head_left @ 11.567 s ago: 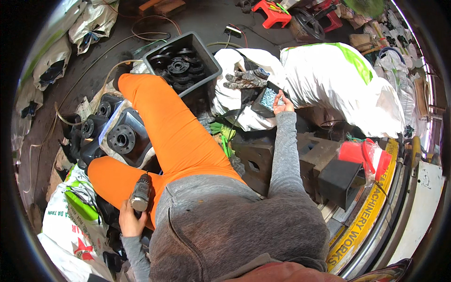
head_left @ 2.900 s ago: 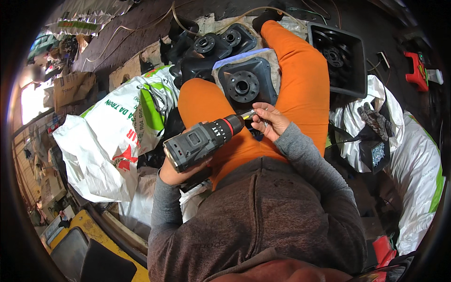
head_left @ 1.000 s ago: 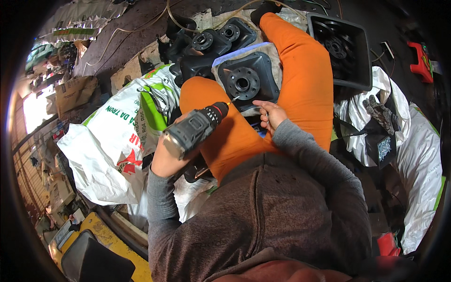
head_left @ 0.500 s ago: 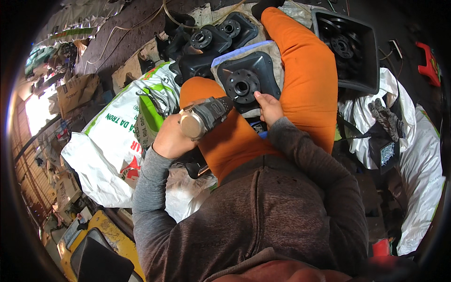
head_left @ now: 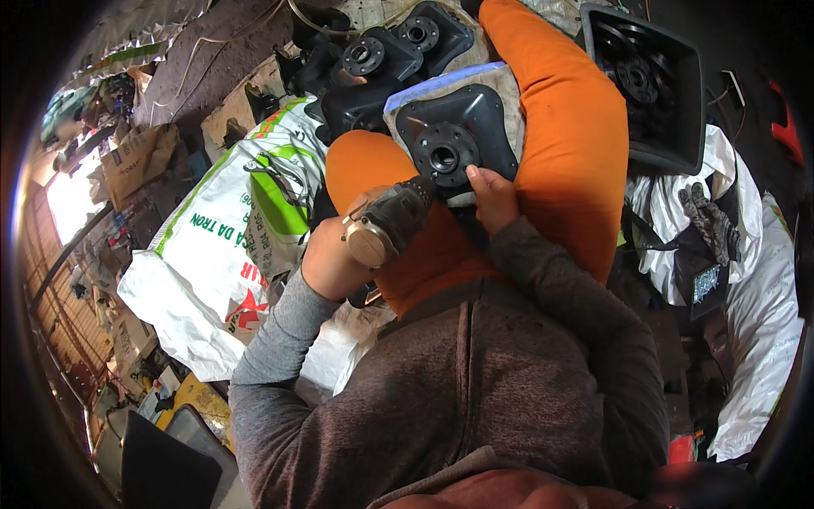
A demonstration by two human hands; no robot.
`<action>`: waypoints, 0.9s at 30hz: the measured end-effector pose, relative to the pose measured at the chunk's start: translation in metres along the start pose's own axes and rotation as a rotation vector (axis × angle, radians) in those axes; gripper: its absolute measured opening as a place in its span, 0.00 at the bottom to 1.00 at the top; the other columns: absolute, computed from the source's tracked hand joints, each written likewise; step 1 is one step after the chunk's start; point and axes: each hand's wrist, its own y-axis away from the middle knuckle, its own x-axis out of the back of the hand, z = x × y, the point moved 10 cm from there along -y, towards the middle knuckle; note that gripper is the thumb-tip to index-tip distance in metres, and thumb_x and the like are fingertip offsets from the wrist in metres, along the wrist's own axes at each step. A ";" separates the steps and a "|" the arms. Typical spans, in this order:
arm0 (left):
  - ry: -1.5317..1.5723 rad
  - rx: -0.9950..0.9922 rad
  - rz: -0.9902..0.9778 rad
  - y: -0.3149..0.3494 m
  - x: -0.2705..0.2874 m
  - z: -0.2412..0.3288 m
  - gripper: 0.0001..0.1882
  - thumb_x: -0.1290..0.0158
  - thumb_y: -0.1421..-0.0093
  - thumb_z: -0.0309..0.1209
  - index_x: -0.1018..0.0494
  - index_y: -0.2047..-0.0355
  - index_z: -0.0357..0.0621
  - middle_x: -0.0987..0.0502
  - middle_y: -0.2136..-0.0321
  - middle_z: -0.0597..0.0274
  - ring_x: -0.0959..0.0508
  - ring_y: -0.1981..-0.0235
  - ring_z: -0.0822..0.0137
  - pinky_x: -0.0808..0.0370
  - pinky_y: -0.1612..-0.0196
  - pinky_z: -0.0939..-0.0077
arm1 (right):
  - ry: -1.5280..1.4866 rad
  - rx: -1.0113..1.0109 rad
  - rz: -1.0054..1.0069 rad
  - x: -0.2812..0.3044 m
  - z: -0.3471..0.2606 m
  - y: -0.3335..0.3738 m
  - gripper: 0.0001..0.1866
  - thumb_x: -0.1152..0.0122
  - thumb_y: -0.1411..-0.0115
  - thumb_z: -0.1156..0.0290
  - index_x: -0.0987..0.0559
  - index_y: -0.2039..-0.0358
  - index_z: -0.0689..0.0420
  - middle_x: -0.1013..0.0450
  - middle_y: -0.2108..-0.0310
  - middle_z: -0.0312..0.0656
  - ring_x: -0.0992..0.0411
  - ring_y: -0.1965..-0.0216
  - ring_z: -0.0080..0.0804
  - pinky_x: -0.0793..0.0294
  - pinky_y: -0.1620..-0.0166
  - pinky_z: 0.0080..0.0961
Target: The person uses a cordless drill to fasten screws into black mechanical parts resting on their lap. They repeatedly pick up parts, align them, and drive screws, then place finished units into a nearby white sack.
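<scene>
Between my legs lies a black plastic housing (head_left: pixel 487 110), square with rounded corners. A round black flange (head_left: pixel 442 154) with a ring of small holes and an open centre sits on it. My left hand (head_left: pixel 326 259) is wrapped round a cordless drill (head_left: pixel 386 225), whose chuck points up and right at the flange's lower left edge. Whether the drill's tip touches the flange is hidden. My right hand (head_left: pixel 496 202) is closed at the flange's lower right rim, thumb and fingers pressed together. Whatever they pinch is too small to make out.
More black housings with flanges (head_left: pixel 363 56) lie beyond my left knee. A black bin (head_left: pixel 691 110) of dark round parts stands at the far right. A white printed sack (head_left: pixel 203 254) spreads out on the left. Striped gloves (head_left: pixel 710 222) and a small box of screws (head_left: pixel 705 284) are at right.
The drill has moved right and swung its chuck more upward, closer to the flange. My right hand stays at the flange's rim. The whole view has shifted slightly.
</scene>
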 end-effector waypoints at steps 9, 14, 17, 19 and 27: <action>0.088 0.155 0.148 0.021 -0.001 -0.015 0.17 0.37 0.55 0.30 0.25 0.64 0.38 0.21 0.69 0.49 0.20 0.67 0.52 0.23 0.64 0.67 | 0.159 0.128 0.074 0.011 0.010 -0.022 0.22 0.44 0.37 0.57 0.21 0.61 0.67 0.22 0.67 0.45 0.26 0.65 0.28 0.29 0.57 0.26; 0.416 0.153 0.268 0.056 0.007 -0.010 0.21 0.38 0.50 0.30 0.26 0.55 0.38 0.20 0.62 0.51 0.20 0.61 0.56 0.24 0.56 0.69 | 0.276 0.240 0.066 0.014 0.007 -0.033 0.24 0.43 0.39 0.54 0.21 0.63 0.68 0.22 0.68 0.48 0.25 0.64 0.34 0.29 0.57 0.28; 0.316 0.033 0.245 0.062 0.016 0.016 0.23 0.38 0.52 0.25 0.28 0.54 0.34 0.22 0.60 0.54 0.23 0.58 0.65 0.27 0.53 0.70 | -0.144 -0.095 -0.114 0.014 0.013 -0.003 0.19 0.47 0.35 0.62 0.27 0.51 0.64 0.25 0.66 0.41 0.26 0.66 0.27 0.24 0.63 0.24; 0.283 -0.036 0.249 0.072 0.012 0.031 0.22 0.39 0.53 0.24 0.27 0.55 0.36 0.22 0.60 0.55 0.22 0.61 0.64 0.26 0.55 0.69 | -0.387 -0.206 -0.260 0.010 0.013 0.026 0.18 0.51 0.34 0.67 0.31 0.48 0.63 0.26 0.64 0.40 0.26 0.65 0.26 0.21 0.64 0.25; 0.366 -0.127 0.196 0.075 -0.003 0.066 0.24 0.40 0.54 0.24 0.28 0.54 0.37 0.23 0.57 0.52 0.23 0.56 0.56 0.28 0.50 0.67 | -0.660 -0.108 -0.537 0.003 -0.028 0.071 0.16 0.54 0.34 0.74 0.33 0.47 0.62 0.28 0.53 0.47 0.25 0.55 0.33 0.18 0.56 0.27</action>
